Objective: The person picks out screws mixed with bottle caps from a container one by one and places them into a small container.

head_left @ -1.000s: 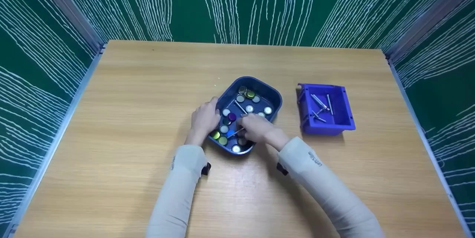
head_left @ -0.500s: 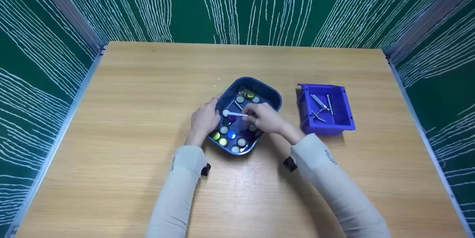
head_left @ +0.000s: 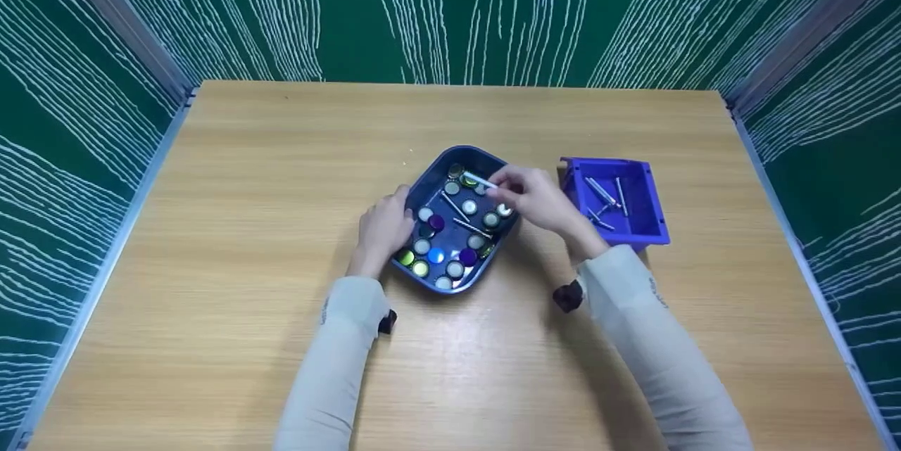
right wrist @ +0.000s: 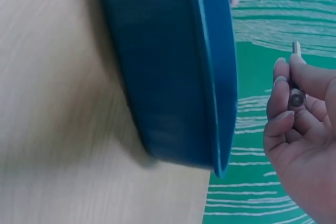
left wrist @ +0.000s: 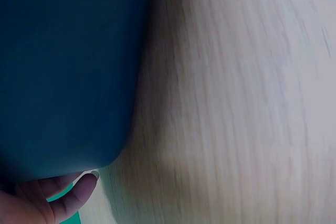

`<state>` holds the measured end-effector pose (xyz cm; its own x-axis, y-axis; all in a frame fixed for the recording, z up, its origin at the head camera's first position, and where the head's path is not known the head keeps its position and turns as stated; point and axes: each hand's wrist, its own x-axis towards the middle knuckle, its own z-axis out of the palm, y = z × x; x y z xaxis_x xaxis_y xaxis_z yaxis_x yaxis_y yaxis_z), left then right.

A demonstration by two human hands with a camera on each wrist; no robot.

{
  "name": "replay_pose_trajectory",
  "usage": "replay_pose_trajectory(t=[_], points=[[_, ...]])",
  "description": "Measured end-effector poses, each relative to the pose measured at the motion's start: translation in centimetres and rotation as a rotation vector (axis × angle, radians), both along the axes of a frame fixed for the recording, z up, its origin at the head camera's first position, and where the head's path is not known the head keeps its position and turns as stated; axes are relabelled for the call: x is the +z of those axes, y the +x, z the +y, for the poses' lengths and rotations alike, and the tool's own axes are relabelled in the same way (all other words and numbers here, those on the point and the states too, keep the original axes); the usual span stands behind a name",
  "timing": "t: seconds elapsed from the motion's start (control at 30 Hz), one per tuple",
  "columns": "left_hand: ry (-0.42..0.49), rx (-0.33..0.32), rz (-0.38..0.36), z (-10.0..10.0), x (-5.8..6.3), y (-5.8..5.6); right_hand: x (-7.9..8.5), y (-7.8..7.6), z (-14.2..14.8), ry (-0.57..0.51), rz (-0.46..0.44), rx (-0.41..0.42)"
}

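My left hand [head_left: 383, 229] grips the left rim of a dark blue plastic tub [head_left: 486, 160]; in the left wrist view its fingers [left wrist: 76, 198] show below the tub's wall. Over the tub's far right side, my right hand [head_left: 533, 199] pinches a slim metal bolt [head_left: 479, 180] between thumb and fingers. From the right wrist view, a round metal end [right wrist: 297, 98] and a narrow tip [right wrist: 296, 49] show between those fingers. Inside the tub lie several bottle caps, among them a blue cap [head_left: 436, 255], plus a metal rod [head_left: 455, 205] and a screw [head_left: 471, 228].
A purple bin [head_left: 651, 208] holding several metal bolts [head_left: 602, 192] stands to the right of the tub, partly behind the right forearm. Both rest on a wooden table [head_left: 267, 169]. Green panels with white streaks [head_left: 486, 15] border it at the back and sides.
My right hand has come up from the tub's contents with the bolt and moved right, toward the far right rim. The screw and nearby caps are uncovered. The left hand keeps its hold.
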<state>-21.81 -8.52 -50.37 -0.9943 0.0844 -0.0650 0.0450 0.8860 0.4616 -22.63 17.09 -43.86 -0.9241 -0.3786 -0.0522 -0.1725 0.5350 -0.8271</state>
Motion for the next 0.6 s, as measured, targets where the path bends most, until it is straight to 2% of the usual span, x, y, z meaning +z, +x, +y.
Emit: replay_pose_trajectory(t=[0.37,0.6], points=[[0.005,0.002,-0.002,-0.1,0.1,0.0,1.0,-0.6,3.1,-0.083,0.011,-0.101],[0.007,0.005,-0.002,0.0,0.0,0.0,2.1,-0.5,6.0,-0.089,-0.047,-0.215]])
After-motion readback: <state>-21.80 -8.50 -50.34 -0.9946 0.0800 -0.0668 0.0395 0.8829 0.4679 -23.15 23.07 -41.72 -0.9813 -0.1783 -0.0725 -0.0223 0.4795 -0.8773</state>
